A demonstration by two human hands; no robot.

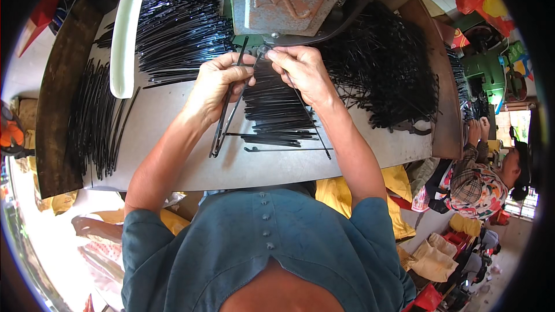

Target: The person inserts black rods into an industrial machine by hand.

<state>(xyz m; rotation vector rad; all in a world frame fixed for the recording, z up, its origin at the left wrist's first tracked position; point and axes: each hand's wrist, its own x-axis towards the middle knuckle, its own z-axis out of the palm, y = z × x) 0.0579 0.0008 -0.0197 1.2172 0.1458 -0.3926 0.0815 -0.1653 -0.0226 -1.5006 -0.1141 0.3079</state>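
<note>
Our left hand [217,84] has its fingers [238,73] bent around two thin dark rods [224,117], gripping them near their far ends. Our right hand [306,72] pinches with thumb and forefinger just right of those ends, and one slender rod [315,121] slants out from beneath it toward the near right; exactly what the right fingertips pinch is too small for us to tell.

The relation that counts, as we judge it, is at the far ends: the left rods run from near left to far right, the right one from far left to near right, so they converge close under the machine [289,0], just beyond our hands. The right fingertips are nearer its lower middle.

Between our forearms, a stack of rods [277,110] lies crosswise on the desk [167,115], with a single rod [289,149] on its near side. Farther out, a bundle [95,115] is at left, a broad heap [179,29] at far left, and a tangled pile [384,63] at right. Beyond the desk's right end, a co-worker [474,179] sits.
</note>
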